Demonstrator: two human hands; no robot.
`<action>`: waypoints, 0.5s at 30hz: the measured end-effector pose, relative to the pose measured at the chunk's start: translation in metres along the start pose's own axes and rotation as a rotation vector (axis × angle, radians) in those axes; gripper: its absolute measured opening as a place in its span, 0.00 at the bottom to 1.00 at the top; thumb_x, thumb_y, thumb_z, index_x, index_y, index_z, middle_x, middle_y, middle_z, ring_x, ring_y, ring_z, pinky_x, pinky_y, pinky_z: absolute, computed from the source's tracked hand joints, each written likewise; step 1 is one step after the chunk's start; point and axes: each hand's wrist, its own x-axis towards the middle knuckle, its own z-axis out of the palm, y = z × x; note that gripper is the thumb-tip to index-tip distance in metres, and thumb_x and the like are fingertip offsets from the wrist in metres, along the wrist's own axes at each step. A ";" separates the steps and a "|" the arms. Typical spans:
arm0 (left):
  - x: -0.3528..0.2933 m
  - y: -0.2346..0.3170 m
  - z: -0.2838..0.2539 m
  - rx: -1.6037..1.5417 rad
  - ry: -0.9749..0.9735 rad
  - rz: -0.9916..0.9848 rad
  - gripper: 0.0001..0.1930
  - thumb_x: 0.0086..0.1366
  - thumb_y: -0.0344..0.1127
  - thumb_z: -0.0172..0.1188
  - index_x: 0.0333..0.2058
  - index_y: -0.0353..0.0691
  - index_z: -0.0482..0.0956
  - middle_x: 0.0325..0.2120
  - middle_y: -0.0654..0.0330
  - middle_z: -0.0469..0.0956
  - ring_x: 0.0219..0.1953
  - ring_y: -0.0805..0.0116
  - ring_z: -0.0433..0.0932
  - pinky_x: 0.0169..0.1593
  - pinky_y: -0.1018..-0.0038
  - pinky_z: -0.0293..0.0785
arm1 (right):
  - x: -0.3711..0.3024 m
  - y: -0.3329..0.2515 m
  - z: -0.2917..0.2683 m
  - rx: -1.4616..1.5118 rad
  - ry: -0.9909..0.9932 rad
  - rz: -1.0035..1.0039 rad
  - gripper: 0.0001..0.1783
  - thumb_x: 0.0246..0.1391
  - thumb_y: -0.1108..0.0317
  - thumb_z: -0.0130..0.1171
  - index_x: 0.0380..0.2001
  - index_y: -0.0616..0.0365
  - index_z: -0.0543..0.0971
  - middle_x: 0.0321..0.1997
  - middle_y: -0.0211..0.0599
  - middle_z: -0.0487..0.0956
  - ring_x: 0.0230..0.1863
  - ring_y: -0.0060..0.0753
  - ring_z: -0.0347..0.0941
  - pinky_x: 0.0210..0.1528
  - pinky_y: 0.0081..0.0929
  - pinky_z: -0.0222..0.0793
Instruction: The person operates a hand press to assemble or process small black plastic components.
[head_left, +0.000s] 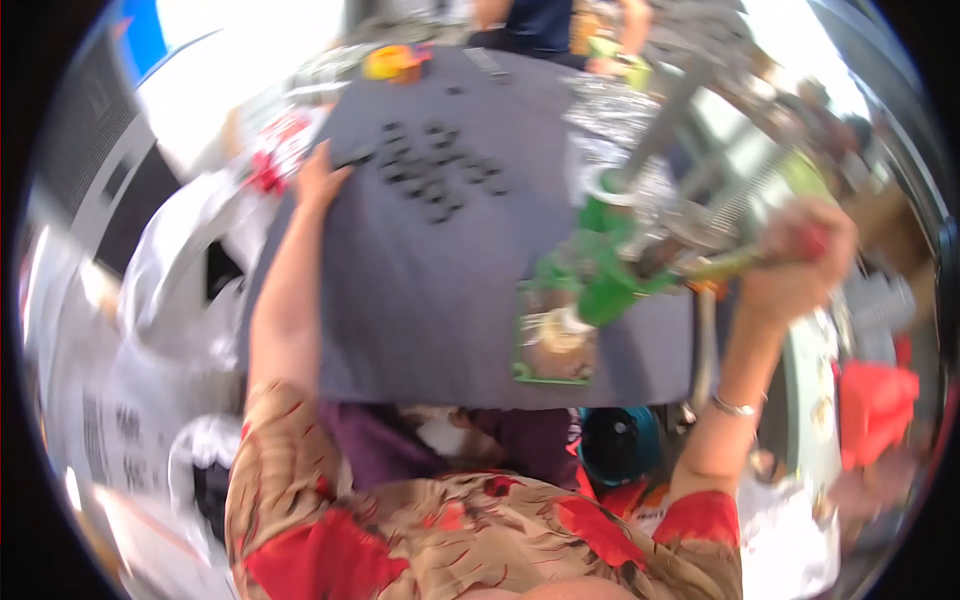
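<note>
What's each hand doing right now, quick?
Left hand: beside small black pieces; can't tell whether it holds one.
Right hand: closed on the round red knob of the green-and-grey machine.

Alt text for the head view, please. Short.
A right hand grips the red knob on the lever of a green press at the right of a gray table. The left hand is at the table's left edge, near scattered small black parts; blur hides whether it holds one.
</note>
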 end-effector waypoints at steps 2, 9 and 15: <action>0.001 -0.034 0.001 -0.051 -0.006 -0.055 0.39 0.46 0.46 0.66 0.59 0.46 0.64 0.47 0.52 0.76 0.52 0.53 0.71 0.54 0.61 0.67 | -0.003 0.005 0.015 0.004 -0.023 -0.055 0.15 0.60 0.57 0.44 0.29 0.58 0.70 0.18 0.37 0.67 0.12 0.25 0.58 0.14 0.20 0.53; 0.012 -0.018 0.016 0.000 -0.014 -0.072 0.33 0.49 0.45 0.61 0.57 0.52 0.67 0.45 0.65 0.78 0.50 0.60 0.72 0.53 0.56 0.64 | -0.001 0.001 0.004 0.030 -0.024 -0.078 0.15 0.59 0.59 0.44 0.28 0.61 0.69 0.20 0.41 0.69 0.12 0.25 0.60 0.14 0.19 0.56; 0.010 -0.009 0.013 0.009 -0.027 -0.082 0.32 0.50 0.45 0.62 0.56 0.51 0.68 0.45 0.65 0.78 0.51 0.61 0.72 0.53 0.60 0.64 | 0.001 0.001 0.002 0.010 -0.043 -0.094 0.16 0.58 0.58 0.46 0.28 0.62 0.70 0.19 0.38 0.70 0.13 0.22 0.62 0.14 0.17 0.57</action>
